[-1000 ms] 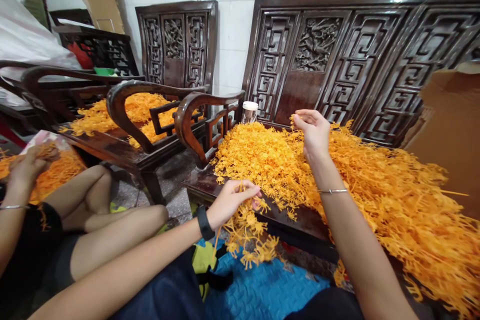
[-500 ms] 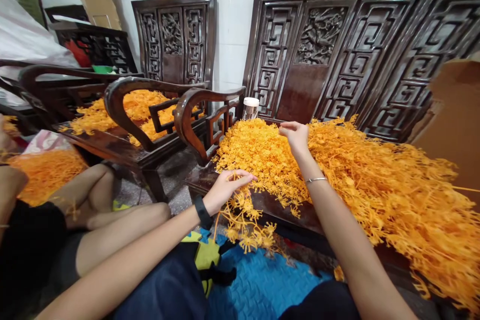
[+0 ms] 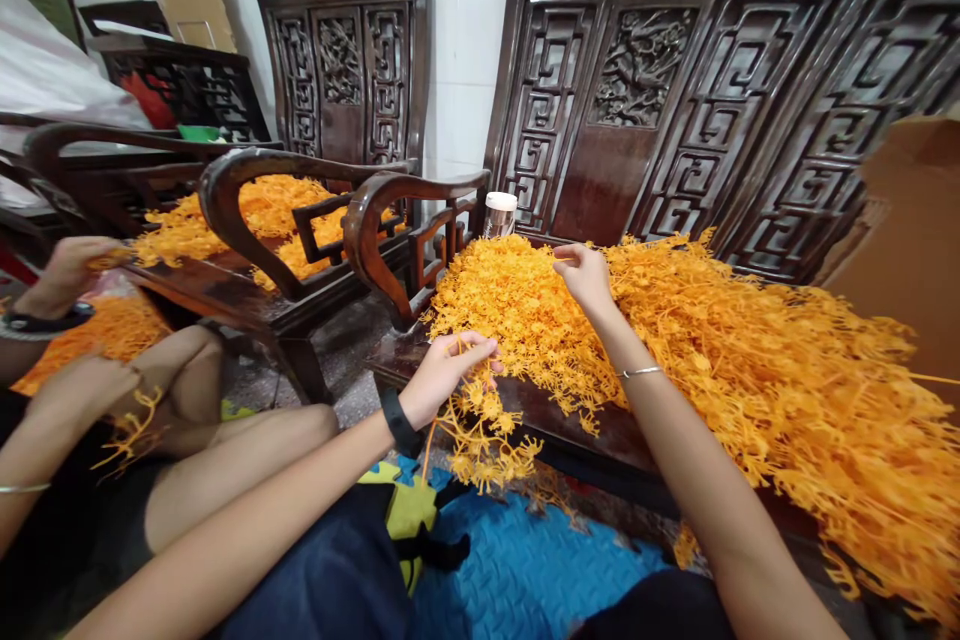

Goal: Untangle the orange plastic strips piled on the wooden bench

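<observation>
My left hand (image 3: 448, 375) is closed round the thin stems of a bunch of orange plastic flower sprigs (image 3: 491, 440), whose spiky heads hang below the fingers in front of the bench edge. My right hand (image 3: 585, 278) hovers at the back of a heap of small yellow-orange plastic flower pieces (image 3: 525, 310), thumb and fingertips pinched together. Whatever lies in that pinch is too small to make out. To the right of this hand, longer-stemmed orange sprigs (image 3: 780, 380) form a large pile on the same bench.
A carved dark wooden bench (image 3: 622, 170) backs onto the wall, with a white-lidded bottle (image 3: 500, 215) by its armrest. At left, a seated co-worker's hand (image 3: 90, 385) holds an orange sprig, near a chair (image 3: 300, 295) bearing more orange pieces. Blue foam matting (image 3: 540, 560) covers the floor.
My left hand and its bunch have shifted slightly left; my right hand stays pinched over the heap, a touch further left. The co-worker's hands have come into view at left.
</observation>
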The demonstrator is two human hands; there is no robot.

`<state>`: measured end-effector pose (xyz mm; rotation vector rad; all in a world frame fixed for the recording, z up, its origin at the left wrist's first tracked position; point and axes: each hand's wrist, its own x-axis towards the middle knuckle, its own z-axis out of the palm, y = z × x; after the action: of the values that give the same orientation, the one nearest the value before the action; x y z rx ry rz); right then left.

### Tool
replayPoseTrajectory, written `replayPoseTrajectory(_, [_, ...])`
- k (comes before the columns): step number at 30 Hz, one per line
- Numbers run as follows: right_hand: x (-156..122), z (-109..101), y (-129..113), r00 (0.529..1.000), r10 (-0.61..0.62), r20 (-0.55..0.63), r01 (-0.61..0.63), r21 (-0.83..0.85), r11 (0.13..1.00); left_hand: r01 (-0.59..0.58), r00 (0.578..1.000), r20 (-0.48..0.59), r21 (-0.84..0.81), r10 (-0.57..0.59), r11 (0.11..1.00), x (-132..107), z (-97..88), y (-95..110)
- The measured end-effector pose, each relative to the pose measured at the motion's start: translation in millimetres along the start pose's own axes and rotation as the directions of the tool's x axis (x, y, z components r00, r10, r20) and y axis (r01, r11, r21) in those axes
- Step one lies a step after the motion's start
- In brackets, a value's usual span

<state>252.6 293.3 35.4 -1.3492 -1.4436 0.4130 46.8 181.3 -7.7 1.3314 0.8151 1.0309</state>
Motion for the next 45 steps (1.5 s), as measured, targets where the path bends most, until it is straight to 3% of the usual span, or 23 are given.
replayPoseTrajectory(2, [-11, -1, -14, 0.983, -0.019, 0.184, 0.01, 0.048, 0.999, -0.018, 1.0, -0.025, -0.028, 0.018, 0.999, 0, 0.6, 0])
replayPoseTrajectory(3, [-19, -1, -21, 0.942, -0.056, 0.332, 0.033, 0.074, 0.997, -0.032, 0.999, -0.043, -0.042, 0.03, 0.999, 0, 0.8, 0])
replayPoseTrajectory(4, [-27, -2, -29, 0.867, -0.103, 0.488, 0.065, 0.095, 0.993, -0.042, 0.997, -0.061, -0.055, 0.039, 0.998, 0, 1.0, 0])
replayPoseTrajectory(6, [-43, -3, -42, 0.657, -0.184, 0.731, 0.143, 0.119, 0.983, -0.056, 0.995, -0.088, -0.076, 0.05, 0.995, 0, 1.4, 0])
replayPoseTrajectory(7, [-51, -3, -47, 0.561, -0.199, 0.803, 0.175, 0.121, 0.977, -0.064, 0.993, -0.1, -0.084, 0.056, 0.994, 0, 1.6, 0])
replayPoseTrajectory(8, [-57, -3, -50, 0.497, -0.201, 0.844, 0.193, 0.119, 0.974, -0.074, 0.991, -0.116, -0.09, 0.064, 0.993, 0, 1.9, -1])
replayPoseTrajectory(10, [-66, -4, -53, 0.428, -0.205, 0.88, 0.205, 0.127, 0.971, -0.088, 0.988, -0.137, -0.098, 0.074, 0.991, 0, 2.7, -1])
replayPoseTrajectory(11, [-68, -4, -53, 0.426, -0.209, 0.88, 0.211, 0.128, 0.969, -0.087, 0.988, -0.136, -0.097, 0.073, 0.991, 0, 3.2, -1])
replayPoseTrajectory(14, [-70, -4, -51, 0.504, -0.249, 0.827, 0.293, 0.107, 0.95, -0.071, 0.993, -0.104, -0.077, 0.063, 0.995, -1, 4.2, 1])
replayPoseTrajectory(17, [-68, -5, -50, 0.542, -0.298, 0.785, 0.36, 0.103, 0.927, -0.112, 0.99, -0.088, -0.017, 0.11, 0.994, -2, 3.9, 3])
replayPoseTrajectory(22, [-67, -2, -50, 0.607, -0.328, 0.724, 0.317, 0.158, 0.935, -0.119, 0.992, -0.036, 0.037, 0.121, 0.992, -2, 3.5, 5])
replayPoseTrajectory(25, [-69, 2, -50, 0.642, -0.302, 0.705, 0.161, 0.261, 0.952, -0.141, 0.99, -0.035, -0.021, 0.14, 0.99, -3, 5.8, 9])
replayPoseTrajectory(28, [-71, 6, -49, 0.671, -0.29, 0.682, -0.023, 0.411, 0.911, -0.169, 0.985, -0.051, -0.077, 0.165, 0.983, -7, 9.1, 13])
replayPoseTrajectory(35, [-81, 21, -51, 0.758, -0.129, 0.639, -0.404, 0.616, 0.676, -0.268, 0.958, -0.162, -0.221, 0.235, 0.938, -9, 14.5, 19])
replayPoseTrajectory(38, [-86, 29, -56, 0.842, -0.088, 0.531, -0.363, 0.682, 0.635, -0.292, 0.952, -0.18, -0.297, 0.247, 0.909, -3, 15.5, 21])
replayPoseTrajectory(42, [-80, 32, -59, 0.921, -0.063, 0.385, -0.245, 0.697, 0.674, -0.296, 0.947, -0.227, -0.336, 0.228, 0.894, 1, 18.9, 21])
replayPoseTrajectory(45, [-58, 16, -56, 0.993, -0.063, 0.097, -0.023, 0.702, 0.712, -0.237, 0.958, -0.227, -0.293, 0.173, 0.926, -6, 24.4, 19])
